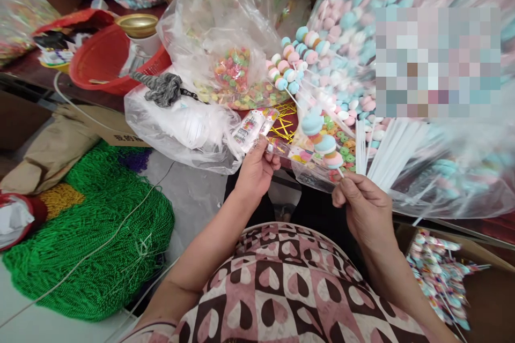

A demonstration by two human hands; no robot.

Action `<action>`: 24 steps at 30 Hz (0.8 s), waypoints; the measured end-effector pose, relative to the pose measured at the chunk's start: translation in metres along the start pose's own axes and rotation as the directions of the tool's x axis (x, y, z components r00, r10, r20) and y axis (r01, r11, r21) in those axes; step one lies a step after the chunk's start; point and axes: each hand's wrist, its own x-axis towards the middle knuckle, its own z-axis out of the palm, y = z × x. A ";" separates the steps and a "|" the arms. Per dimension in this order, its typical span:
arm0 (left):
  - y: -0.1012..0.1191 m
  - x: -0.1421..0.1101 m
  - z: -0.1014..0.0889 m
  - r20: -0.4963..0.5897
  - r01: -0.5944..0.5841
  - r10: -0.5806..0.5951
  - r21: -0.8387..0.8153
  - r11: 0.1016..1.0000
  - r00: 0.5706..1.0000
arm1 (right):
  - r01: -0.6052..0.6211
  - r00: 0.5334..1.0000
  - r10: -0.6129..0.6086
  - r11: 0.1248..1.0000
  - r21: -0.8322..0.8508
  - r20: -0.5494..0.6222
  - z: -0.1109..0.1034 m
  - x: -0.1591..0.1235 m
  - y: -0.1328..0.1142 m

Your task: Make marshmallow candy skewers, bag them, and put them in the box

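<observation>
My right hand (364, 203) pinches the thin white stick of a marshmallow skewer (325, 144). The skewer tilts up to the left, with blue, white and pink marshmallows and orange ring pieces between them. My left hand (255, 169) has thumb and fingers closed on the end of a clear printed plastic bag (300, 154), which stretches toward the skewer. Whether the skewer is inside the bag or in front of it, I cannot tell. Just beyond my left hand lies a stack of printed bags (251, 128), beside gold twist ties (285, 122).
Finished skewers (292, 59) lean on a large bag of marshmallows (341, 16). White sticks (396, 147) lie to the right. A bag of ring candies (233, 72) and a red basket (100, 59) stand behind. Wrapped skewers (436, 273) fill part of a box; green cords (120, 241) lie left.
</observation>
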 end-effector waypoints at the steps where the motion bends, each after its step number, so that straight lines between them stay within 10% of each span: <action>1: 0.002 0.001 -0.001 -0.014 0.016 -0.016 -0.028 0.999 1.000 | -0.006 1.000 0.006 1.000 -0.004 0.013 -0.004 -0.003 0.000; 24: 0.003 0.007 -0.003 -0.030 -0.019 0.017 -0.047 0.999 0.999 | -0.002 1.000 0.009 0.968 -0.249 0.028 -0.046 -0.023 -0.006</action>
